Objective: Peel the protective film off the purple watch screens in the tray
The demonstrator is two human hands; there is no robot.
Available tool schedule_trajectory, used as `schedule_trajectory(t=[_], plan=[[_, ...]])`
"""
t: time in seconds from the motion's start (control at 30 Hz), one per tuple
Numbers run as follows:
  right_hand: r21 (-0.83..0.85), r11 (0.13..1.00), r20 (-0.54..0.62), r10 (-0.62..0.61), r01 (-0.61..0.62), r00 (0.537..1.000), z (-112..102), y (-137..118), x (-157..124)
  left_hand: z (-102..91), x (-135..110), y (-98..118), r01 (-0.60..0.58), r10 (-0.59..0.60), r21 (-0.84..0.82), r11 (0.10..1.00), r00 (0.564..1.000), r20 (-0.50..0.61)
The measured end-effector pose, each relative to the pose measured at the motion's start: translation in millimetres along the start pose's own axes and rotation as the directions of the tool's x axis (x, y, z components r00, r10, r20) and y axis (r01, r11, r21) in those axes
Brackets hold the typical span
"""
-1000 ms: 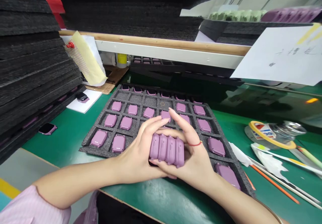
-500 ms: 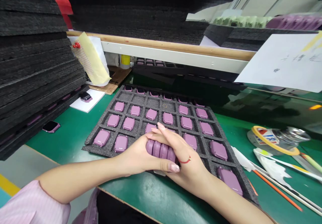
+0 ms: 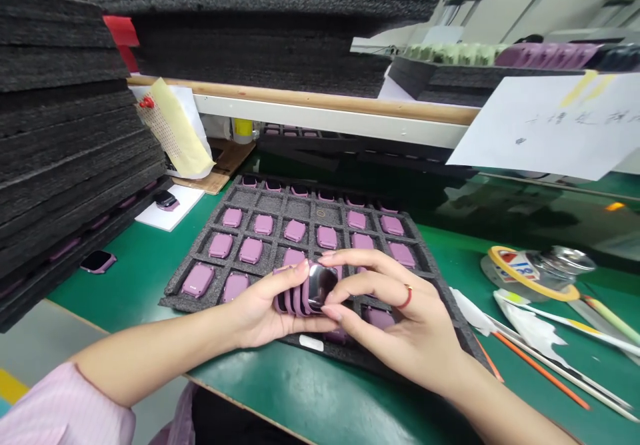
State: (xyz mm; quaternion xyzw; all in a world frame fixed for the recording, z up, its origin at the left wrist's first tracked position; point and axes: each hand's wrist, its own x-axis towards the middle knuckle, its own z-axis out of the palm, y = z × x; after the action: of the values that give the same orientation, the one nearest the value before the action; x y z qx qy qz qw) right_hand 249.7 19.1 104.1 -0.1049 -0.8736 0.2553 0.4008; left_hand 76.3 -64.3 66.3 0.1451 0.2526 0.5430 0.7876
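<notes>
Over the near part of a black foam tray [image 3: 173, 290], my left hand [image 3: 267, 305] is closed around a stack of several purple watch cases [image 3: 295, 295]. The outermost watch case [image 3: 321, 285] shows its shiny black screen. My right hand [image 3: 385, 302] pinches the edge of that outermost case between thumb and fingers, and a red ring sits on one finger. Beneath both hands the tray's compartments hold more purple watch cases [image 3: 251, 250], mostly with their purple backs up. Part of the tray's near right side is hidden by my right hand.
Tall stacks of black foam trays [image 3: 65, 98] stand at left and on the shelf [image 3: 325, 108]. A watch [image 3: 166, 200] rests on a white pad, another watch [image 3: 99, 262] on the green table. At right lie a glass bottle [image 3: 537, 272], swabs and an orange stick [image 3: 540, 370].
My hands were clasped around the stack; now my right hand has opened away and pinches the outermost watch case. The stack has turned so a black screen faces me. The view has shifted slightly.
</notes>
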Motion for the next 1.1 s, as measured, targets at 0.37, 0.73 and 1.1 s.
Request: schedule_trajectory(t=[0.37,0.73,1.1], plan=[[0.289,0.951,-0.286,0.197,-0.111,0.938,-6.7,-14.5,-8.7,-5.4,-0.9,-0.7,-0.008,0.001,0.028,1.000,0.966,0.258],[-0.007,1.000,0.045,-0.011,0.011,0.999,3.4,-4.0,-10.2,-1.8,-0.7,1.2,-0.080,0.035,0.149,0.986,0.958,0.286],[0.035,0.998,0.058,0.044,-0.046,0.997,4.2,-3.3,-14.5,-1.3,-1.4,-0.2,-0.044,0.028,0.059,0.997,0.970,0.241]])
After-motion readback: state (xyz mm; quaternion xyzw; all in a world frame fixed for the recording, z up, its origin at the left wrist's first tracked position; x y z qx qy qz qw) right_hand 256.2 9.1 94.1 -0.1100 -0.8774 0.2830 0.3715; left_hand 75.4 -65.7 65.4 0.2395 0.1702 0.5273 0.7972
